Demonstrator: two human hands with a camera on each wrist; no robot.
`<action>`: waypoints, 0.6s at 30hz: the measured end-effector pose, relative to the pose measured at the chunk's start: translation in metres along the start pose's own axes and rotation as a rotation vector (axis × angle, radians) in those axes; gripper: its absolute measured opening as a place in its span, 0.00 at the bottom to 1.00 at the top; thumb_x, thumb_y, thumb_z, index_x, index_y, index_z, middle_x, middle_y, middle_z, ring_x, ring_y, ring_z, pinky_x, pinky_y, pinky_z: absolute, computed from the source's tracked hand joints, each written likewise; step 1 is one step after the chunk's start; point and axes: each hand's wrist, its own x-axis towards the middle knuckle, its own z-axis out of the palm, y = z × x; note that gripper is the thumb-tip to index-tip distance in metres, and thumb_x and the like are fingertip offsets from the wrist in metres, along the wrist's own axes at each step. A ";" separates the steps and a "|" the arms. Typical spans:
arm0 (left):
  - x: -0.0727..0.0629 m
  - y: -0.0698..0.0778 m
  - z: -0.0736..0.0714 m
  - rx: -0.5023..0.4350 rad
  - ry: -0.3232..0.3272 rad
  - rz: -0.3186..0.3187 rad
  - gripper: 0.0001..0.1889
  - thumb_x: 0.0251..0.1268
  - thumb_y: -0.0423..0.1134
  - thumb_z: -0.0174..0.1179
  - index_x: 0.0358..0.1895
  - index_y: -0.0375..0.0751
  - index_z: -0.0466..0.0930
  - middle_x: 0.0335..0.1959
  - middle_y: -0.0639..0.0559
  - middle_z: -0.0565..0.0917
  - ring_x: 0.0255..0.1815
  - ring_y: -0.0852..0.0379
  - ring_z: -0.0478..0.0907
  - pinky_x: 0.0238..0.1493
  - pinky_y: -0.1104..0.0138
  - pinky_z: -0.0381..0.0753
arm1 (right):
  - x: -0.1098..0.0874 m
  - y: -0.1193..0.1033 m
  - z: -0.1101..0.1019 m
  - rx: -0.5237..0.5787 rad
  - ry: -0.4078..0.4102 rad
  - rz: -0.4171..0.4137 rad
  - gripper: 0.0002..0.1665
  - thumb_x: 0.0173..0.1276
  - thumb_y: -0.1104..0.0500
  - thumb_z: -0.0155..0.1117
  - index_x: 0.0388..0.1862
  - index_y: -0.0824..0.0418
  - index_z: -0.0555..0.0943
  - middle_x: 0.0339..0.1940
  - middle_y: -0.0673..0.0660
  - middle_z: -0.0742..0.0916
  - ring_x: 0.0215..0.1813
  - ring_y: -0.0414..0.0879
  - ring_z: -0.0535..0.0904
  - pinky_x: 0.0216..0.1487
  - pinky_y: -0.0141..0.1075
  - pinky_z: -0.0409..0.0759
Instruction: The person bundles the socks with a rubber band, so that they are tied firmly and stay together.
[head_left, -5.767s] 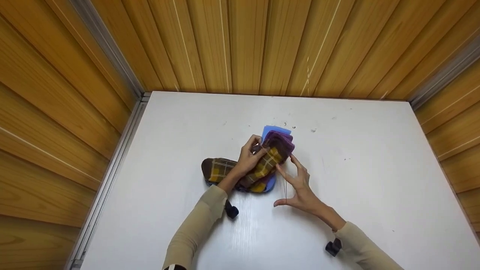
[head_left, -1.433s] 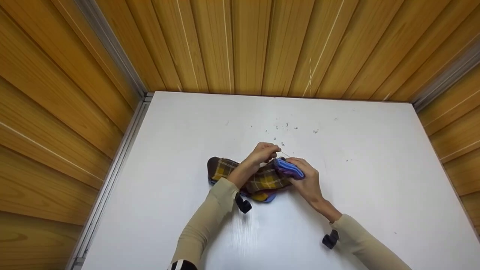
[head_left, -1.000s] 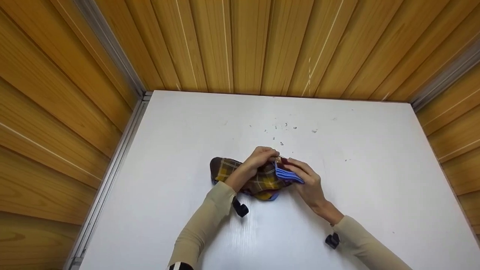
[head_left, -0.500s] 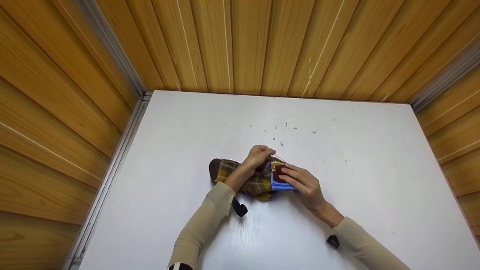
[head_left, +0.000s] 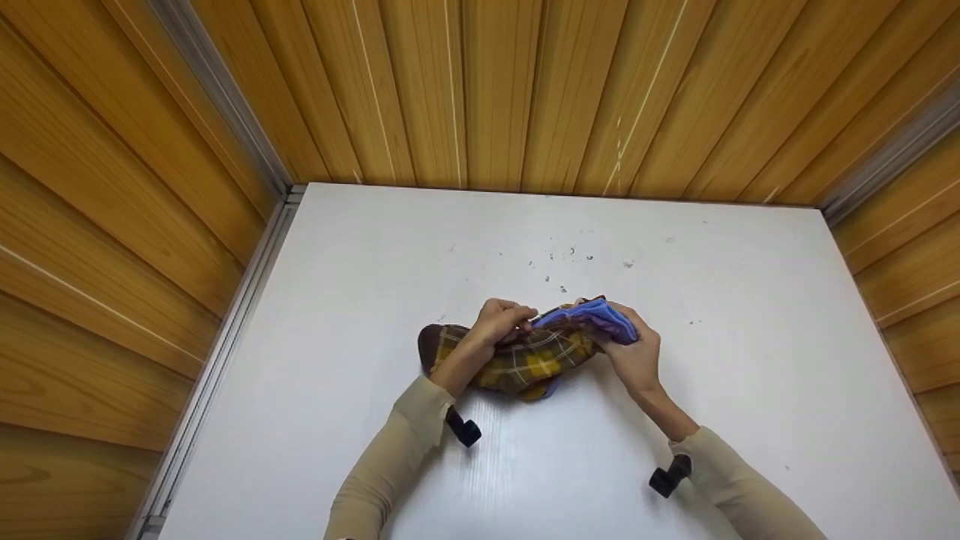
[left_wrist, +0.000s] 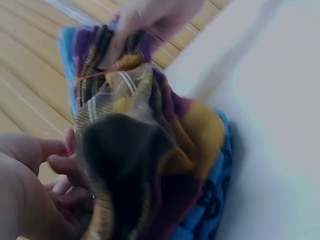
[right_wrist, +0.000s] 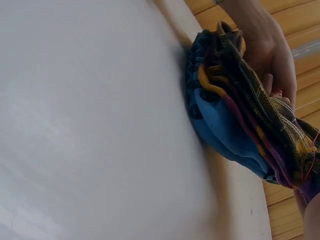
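Observation:
A bundle of stacked socks (head_left: 536,364) lies on the white table, brown and yellow plaid on top, with purple and blue layers beneath. My right hand (head_left: 637,349) grips the cuff end, where blue cuffs (head_left: 600,315) fan out. Beside the bundle's far edge is my left hand (head_left: 499,322), fingers curled and thumb and forefinger together. In the left wrist view, that left hand (left_wrist: 37,182) appears to pinch a thin reddish rubber band (left_wrist: 92,76), which crosses the plaid cuff. A red loop of it also shows in the right wrist view. The dark sock toes point left.
The white table (head_left: 712,360) has small dark marks (head_left: 564,255) beyond the hands. Wood-look panels (head_left: 487,90) rise behind and at both sides. Black wrist-camera mounts (head_left: 463,429) sit at both cuffs, near the tabletop.
Earlier the left hand stretched the thin band away from the cuffs; now it is lower and farther left, beside the socks. The right hand has shifted right, turning the blue cuffs upward.

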 end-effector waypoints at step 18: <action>-0.034 0.014 0.037 -0.470 -0.283 0.065 0.08 0.73 0.30 0.56 0.48 0.40 0.68 0.45 0.47 0.85 0.51 0.51 0.87 0.63 0.56 0.83 | 0.018 0.006 -0.004 -0.083 -0.008 0.360 0.27 0.56 0.66 0.80 0.56 0.69 0.84 0.33 0.44 0.89 0.31 0.36 0.84 0.30 0.31 0.86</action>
